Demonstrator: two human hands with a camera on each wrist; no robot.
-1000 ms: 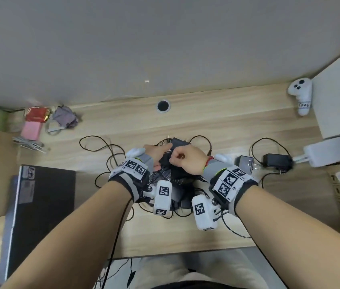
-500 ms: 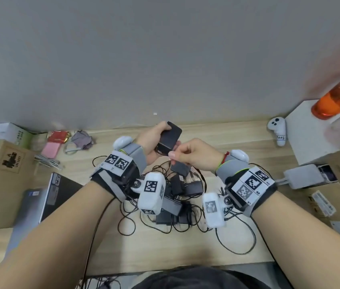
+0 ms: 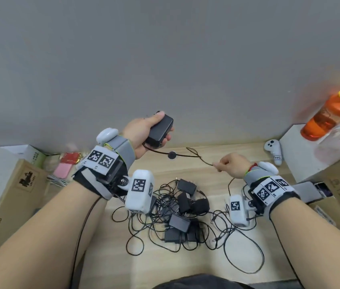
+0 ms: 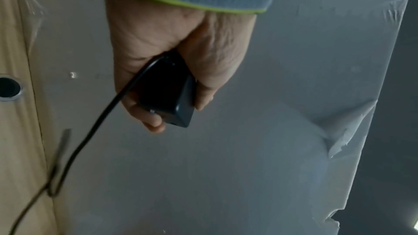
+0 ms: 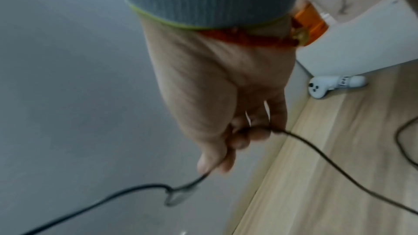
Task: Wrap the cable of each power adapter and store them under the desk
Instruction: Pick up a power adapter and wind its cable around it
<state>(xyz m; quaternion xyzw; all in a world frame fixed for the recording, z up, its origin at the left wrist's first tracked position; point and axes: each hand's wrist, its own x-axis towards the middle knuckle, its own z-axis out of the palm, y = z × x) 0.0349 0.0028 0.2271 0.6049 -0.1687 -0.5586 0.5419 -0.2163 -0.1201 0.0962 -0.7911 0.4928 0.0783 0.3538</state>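
My left hand grips a black power adapter raised above the back of the wooden desk. Its thin black cable runs right to my right hand, which pinches it between thumb and fingers. From there the cable drops to the desk. A tangled pile of several more black adapters with loose cables lies on the desk between my forearms.
A cable hole sits at the desk's back edge. Cardboard boxes and a pink item stand left. Right are a white controller, a white box with an orange bottle, and more cardboard.
My left hand lifted the adapter higher off the pile. My right hand moved right and away from it, drawing the cable out between the two hands.
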